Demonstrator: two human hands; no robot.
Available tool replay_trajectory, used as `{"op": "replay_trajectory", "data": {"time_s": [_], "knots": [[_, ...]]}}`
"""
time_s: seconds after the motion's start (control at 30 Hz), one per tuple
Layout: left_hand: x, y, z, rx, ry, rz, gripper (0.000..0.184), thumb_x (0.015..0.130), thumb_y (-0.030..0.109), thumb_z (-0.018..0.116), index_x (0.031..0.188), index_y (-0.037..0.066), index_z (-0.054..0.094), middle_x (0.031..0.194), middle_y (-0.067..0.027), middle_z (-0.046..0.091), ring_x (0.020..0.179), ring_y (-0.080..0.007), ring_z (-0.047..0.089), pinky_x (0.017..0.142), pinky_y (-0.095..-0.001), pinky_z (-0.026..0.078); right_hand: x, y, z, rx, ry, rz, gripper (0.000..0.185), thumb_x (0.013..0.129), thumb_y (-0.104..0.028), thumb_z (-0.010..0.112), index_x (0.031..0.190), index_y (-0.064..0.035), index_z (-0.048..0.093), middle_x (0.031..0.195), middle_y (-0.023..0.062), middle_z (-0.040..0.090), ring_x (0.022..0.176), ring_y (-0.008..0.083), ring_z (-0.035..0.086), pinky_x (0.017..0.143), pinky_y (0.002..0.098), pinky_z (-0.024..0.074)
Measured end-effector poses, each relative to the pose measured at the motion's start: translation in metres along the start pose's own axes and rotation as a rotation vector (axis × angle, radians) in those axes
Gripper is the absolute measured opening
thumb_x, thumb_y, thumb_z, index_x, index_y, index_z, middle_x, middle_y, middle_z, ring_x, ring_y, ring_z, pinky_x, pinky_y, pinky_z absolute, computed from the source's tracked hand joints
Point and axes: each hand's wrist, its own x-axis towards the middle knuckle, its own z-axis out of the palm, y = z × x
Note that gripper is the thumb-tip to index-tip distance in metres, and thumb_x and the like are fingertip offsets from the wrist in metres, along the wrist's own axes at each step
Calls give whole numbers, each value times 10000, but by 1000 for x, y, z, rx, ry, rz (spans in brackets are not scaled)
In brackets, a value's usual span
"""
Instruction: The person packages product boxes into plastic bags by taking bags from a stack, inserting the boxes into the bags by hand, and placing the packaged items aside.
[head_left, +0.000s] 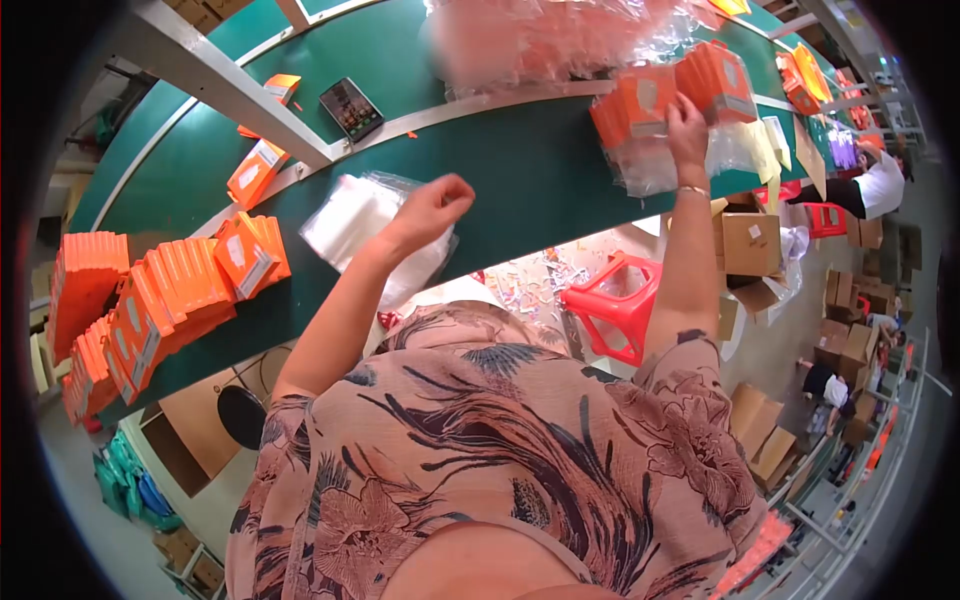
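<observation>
My right hand (688, 132) reaches to the far right of the bench, its fingers closed on the edge of an orange card packet (640, 98) in a clear bag. Right beside it lies another bagged group of orange packets (718, 80). My left hand (432, 214) hovers over a stack of clear plastic bags (350, 225), fingers curled together and nothing visible in them. The wrist covers part of that stack. Rows of orange packets (180, 285) stand packed on the bench's left end.
A phone (351, 109) lies on the green bench (500, 155) by a metal upright (235, 80). Beyond is a heap of pinkish clear-bagged goods (550, 40). Below stand a red stool (617, 303) and a cardboard box (750, 243). Another person (880, 185) is at the far right.
</observation>
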Motion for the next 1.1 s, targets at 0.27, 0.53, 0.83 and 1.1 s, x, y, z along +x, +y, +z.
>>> {"op": "replay_trajectory", "data": {"time_s": [0.27, 0.53, 0.83, 1.1], "knots": [[-68, -66, -11, 143, 57, -197, 172, 889, 175, 612, 1006, 50, 632, 890, -81, 650, 764, -155, 596, 708, -295, 486, -13, -23, 25, -634, 53, -265, 406, 853, -303, 639, 1212, -117, 603, 1192, 141, 591, 1009, 312, 598, 877, 459, 484], [-123, -106, -21, 474, 610, -8, 153, 834, 142, 672, 932, 41, 611, 810, -94, 597, 754, -219, 601, 687, -337, 483, -91, -295, -77, 1092, -748, -390, 171, 869, -99, 589, 966, 18, 666, 898, 115, 668, 702, 172, 611, 594, 276, 477], [-108, -123, -41, 461, 511, -172, 166, 794, 198, 684, 847, 53, 621, 821, -88, 616, 781, -271, 598, 724, -366, 486, -160, -369, -31, 1162, -963, 75, 279, 954, -120, 505, 692, -32, 474, 624, 22, 453, 512, 85, 371, 454, 237, 300], [-111, -99, -54, 148, 607, -257, 174, 834, 189, 681, 818, 27, 621, 795, -57, 633, 693, -132, 579, 664, -276, 475, -253, -309, 112, 718, -1315, 671, 307, 897, -348, 638, 965, -48, 625, 827, -2, 590, 594, 44, 500, 459, 178, 366]]}}
